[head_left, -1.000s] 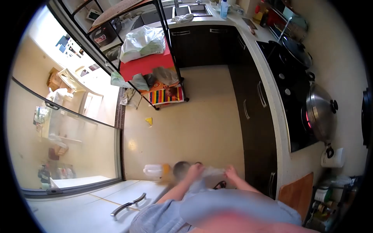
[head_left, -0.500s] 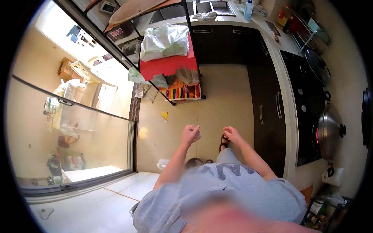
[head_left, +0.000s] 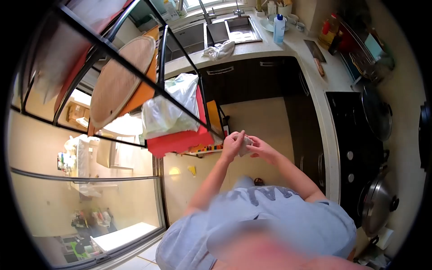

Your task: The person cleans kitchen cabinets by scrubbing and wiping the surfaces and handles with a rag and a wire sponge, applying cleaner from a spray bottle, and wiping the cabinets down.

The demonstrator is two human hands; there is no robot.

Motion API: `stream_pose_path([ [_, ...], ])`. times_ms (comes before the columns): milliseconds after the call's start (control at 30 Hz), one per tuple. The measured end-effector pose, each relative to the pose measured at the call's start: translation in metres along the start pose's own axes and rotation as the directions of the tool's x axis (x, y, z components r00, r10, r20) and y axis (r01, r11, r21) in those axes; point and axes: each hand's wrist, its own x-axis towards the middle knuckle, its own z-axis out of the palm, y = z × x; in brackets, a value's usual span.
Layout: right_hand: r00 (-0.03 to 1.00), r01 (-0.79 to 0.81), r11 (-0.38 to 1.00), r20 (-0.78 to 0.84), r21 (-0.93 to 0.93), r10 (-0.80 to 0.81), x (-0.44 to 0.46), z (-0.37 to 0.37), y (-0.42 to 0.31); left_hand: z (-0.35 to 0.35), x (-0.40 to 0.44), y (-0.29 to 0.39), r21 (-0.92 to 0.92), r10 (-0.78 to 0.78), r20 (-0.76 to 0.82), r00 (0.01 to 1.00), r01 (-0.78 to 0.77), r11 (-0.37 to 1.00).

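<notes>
My left hand (head_left: 231, 146) is closed around a small crumpled whitish thing (head_left: 245, 146), perhaps thin plastic or cloth; its kind is unclear. From the other side, the fingers of my right hand (head_left: 263, 150) close on the same thing, so both hands meet in front of my body. Just beyond my left hand stands a black-framed rack with a red shelf (head_left: 175, 143). A white plastic bag (head_left: 168, 108) lies on that shelf.
On the rack's upper level sits a round wooden board (head_left: 121, 81). Ahead are a sink (head_left: 243, 30), a white cloth (head_left: 219, 51), a blue-capped bottle (head_left: 279, 30) and a cleaver (head_left: 317, 58). A stove (head_left: 346, 135) with a lidded pan (head_left: 378, 207) is at right, a glass door (head_left: 90, 177) at left.
My hands have come together from apart, and the right now touches the whitish thing in the left. The view has moved forward, with the rack and sink nearer.
</notes>
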Motion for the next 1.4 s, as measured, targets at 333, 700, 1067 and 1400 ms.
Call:
stream_pose_path([
  [333,0.925,0.252,0.902,-0.361,0.351,-0.117,0.162,-0.082,-0.100,0.008,0.225,0.031,-0.036,0.110,-0.071,0.991,-0.113,0.993],
  [700,0.955,0.227,0.898,-0.267,0.378,-0.129,0.258,-0.198,-0.208,-0.016,0.508,0.061,0.040,0.259,-0.428,0.866,-0.268,0.963],
  [1067,0.974,0.070,0.964,-0.227,0.255,-0.010,0.375,-0.215,-0.286,-0.197,0.746,0.191,0.709,0.674,-0.525,0.520,-0.171,0.684],
  [1400,0.887,0.016,0.957,-0.447,0.289,0.120,0.435,-0.214,-0.341,-0.300,0.994,0.280,0.680,0.842,-0.527,0.116,-0.537,0.499],
])
